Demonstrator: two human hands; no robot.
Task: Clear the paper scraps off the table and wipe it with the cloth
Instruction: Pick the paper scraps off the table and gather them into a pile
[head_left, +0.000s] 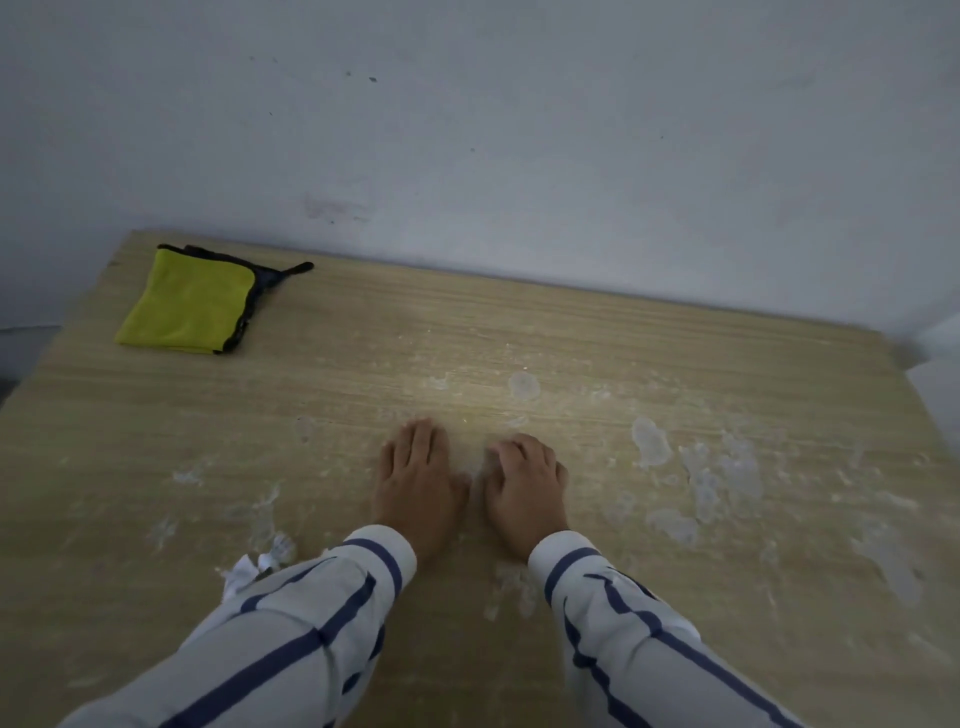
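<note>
My left hand (418, 483) lies flat, palm down, on the middle of the wooden table (519, 332), holding nothing. My right hand (524, 488) rests just beside it with its fingers curled under. A pale patch shows at its fingertips, and I cannot tell whether it grips anything. Crumpled white paper scraps (244, 571) lie by my left sleeve near the front edge. The folded yellow cloth (189, 301) with dark edging lies at the far left corner, well away from both hands.
Whitish smears and dried residue (722, 478) cover the right half of the tabletop, with fainter ones at the left front. A grey wall (519, 130) runs along the table's far edge. The table's left and right edges are in view.
</note>
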